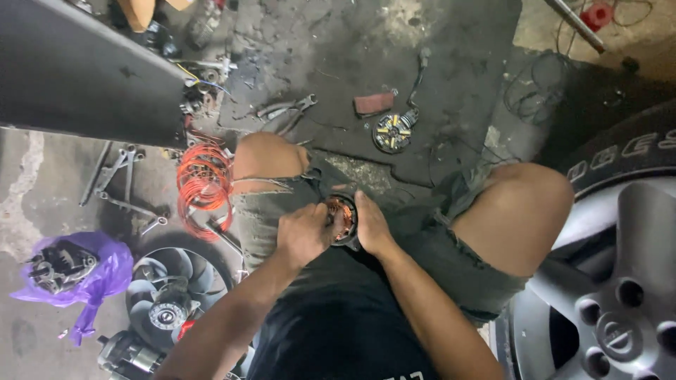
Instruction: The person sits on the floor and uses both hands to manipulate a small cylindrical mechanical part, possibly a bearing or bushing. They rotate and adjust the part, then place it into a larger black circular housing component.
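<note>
While both hands (336, 229) grip it, round stator (343, 218), seemingly copper-wound, dark-rimmed

A round stator (343, 219) with copper windings is held between the knees, gripped by the left hand (303, 234) on one side and the right hand (373, 226) on the other. On the stained floor (451, 84) ahead, a small rotor part (392, 132), a red-brown block (374, 103) and pliers (287, 110) are seen. A coil of orange wire (203, 181) lies to the left, near a black fan (171, 295) and a purple bag (98, 278). A car wheel (620, 295) is seen at the right
</note>
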